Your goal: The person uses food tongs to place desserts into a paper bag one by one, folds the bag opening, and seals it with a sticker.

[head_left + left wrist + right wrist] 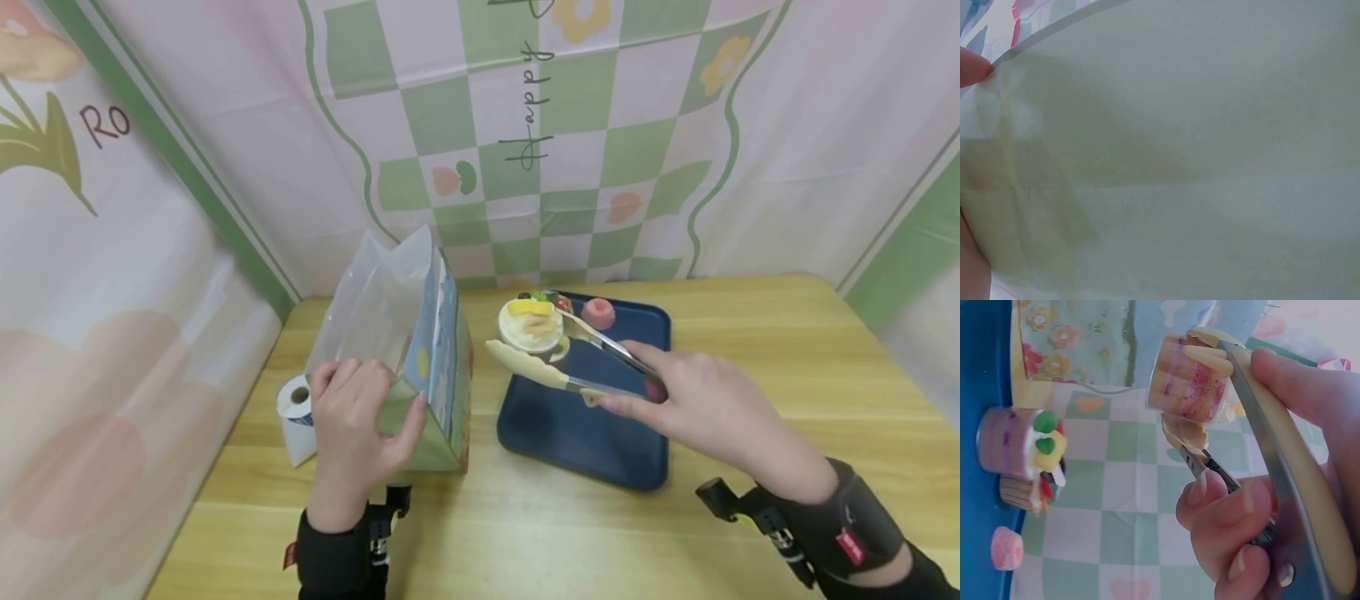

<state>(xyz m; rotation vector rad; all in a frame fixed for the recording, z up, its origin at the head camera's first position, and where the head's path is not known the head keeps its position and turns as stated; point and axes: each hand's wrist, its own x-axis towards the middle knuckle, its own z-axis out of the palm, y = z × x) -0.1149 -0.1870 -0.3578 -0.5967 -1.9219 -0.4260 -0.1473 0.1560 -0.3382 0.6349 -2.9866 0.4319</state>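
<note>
My left hand (356, 433) grips the near top edge of a standing, open-topped paper bag (438, 358), its fingers over the rim. In the left wrist view the pale bag wall (1179, 137) fills nearly everything. With my right hand (712, 408) I hold tongs (540, 367) with cream-coloured tips. Between those tips is a clear cup of layered cake (1185, 381), topped with cream and yellow fruit pieces. It hangs just right of the bag, over the left edge of the dark blue tray (585, 442).
On the tray the right wrist view shows another layered cake cup (1007, 444), a small cupcake (1017, 490) and a pink ring-shaped sweet (1007, 547). A roll of white labels (295, 408) stands left of the bag. Behind the wooden table (750, 350) hangs a checked cloth (577, 108).
</note>
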